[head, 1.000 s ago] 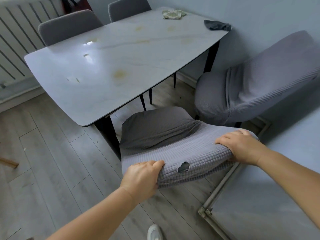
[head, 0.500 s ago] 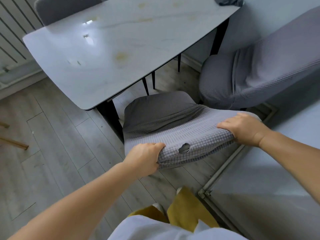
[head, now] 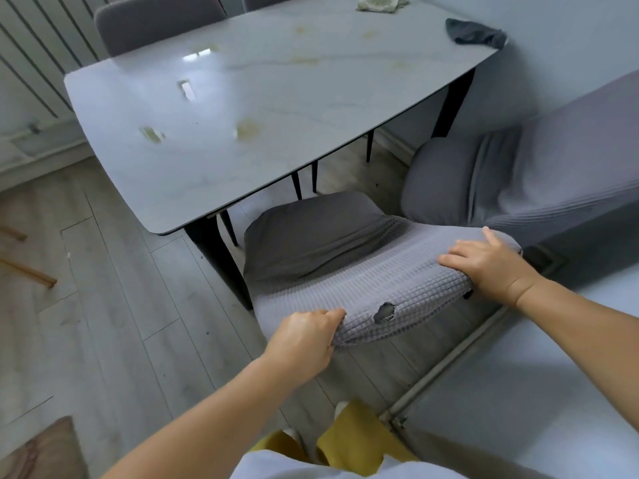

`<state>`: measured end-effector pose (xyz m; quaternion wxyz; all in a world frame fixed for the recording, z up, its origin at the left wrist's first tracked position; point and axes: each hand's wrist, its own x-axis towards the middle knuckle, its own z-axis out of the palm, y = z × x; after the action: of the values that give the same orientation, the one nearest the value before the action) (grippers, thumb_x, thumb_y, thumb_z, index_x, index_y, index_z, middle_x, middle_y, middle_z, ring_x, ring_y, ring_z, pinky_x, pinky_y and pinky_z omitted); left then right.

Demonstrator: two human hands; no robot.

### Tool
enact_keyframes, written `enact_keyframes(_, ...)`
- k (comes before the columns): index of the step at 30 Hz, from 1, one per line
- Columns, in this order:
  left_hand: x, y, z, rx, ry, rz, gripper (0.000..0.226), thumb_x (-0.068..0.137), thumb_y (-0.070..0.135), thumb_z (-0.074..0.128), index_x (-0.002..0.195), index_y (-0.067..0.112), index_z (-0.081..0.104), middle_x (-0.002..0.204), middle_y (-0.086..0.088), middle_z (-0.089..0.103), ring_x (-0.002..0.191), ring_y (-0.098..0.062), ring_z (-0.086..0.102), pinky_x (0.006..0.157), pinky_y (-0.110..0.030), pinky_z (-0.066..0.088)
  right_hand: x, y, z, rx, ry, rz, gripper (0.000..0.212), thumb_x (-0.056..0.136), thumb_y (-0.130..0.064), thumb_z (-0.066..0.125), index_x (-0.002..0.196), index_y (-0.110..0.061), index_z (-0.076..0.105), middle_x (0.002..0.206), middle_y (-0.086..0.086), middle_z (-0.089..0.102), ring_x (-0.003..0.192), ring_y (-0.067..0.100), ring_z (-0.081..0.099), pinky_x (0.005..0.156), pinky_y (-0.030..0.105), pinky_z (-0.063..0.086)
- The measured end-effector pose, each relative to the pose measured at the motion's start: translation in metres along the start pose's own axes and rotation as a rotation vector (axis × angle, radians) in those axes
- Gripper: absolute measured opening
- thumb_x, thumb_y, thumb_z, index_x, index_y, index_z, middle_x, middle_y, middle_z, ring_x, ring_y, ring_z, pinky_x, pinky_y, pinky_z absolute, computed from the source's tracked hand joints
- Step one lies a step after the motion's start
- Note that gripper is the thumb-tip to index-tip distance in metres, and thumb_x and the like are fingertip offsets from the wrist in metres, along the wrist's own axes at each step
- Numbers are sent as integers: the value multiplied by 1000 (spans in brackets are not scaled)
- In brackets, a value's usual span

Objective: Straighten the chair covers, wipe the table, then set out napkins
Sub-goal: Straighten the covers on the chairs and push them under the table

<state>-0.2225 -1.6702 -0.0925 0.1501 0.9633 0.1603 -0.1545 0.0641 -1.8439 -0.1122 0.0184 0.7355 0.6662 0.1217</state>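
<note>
A grey waffle-knit chair cover (head: 390,274) lies over the backrest of the near chair, with a small hole on its near edge. My left hand (head: 304,340) grips the cover's left end, fingers curled around the fabric. My right hand (head: 491,261) lies on the cover's right end with the thumb raised and the fingers wrapped over the edge. The chair's dark grey seat (head: 311,229) is tucked partly under the white marble table (head: 262,98), which has yellowish stains. A dark grey cloth (head: 473,32) and a pale patterned napkin (head: 377,1) lie at the table's far end.
A second covered grey chair (head: 511,178) stands to the right by the wall. Two more chairs (head: 155,22) are behind the table. A radiator (head: 31,53) is at the left wall, wooden sticks (head: 27,271) lie on the plank floor, and a pipe (head: 446,361) runs along the right.
The view has tilted up, showing the table's far end again. My right hand has loosened slightly, thumb lifted. Both hands stay on the cover's ends.
</note>
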Motion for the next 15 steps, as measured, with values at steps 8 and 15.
enact_keyframes(8, 27, -17, -39, 13, 91, -53, 38, 86, 14, 51, 124, 12, 53, 114, -5, 64, 101, -27, 61, 84, -39, 51, 43, 36, 7, 34, 126, -53, 54, 42, 15, 79, 90, -8, 71, 77, 8, 68, 72, 30, 69, 76, 74, 40)
enact_keyframes(15, 34, -56, -59, 6, 91, -67, 56, 90, 18, 53, 143, 25, 37, 138, 6, 52, 119, -18, 55, 98, -29, 44, 76, 24, 15, 97, 213, -31, 51, 41, 14, 80, 86, -10, 73, 71, 3, 71, 62, 25, 69, 76, 71, 43)
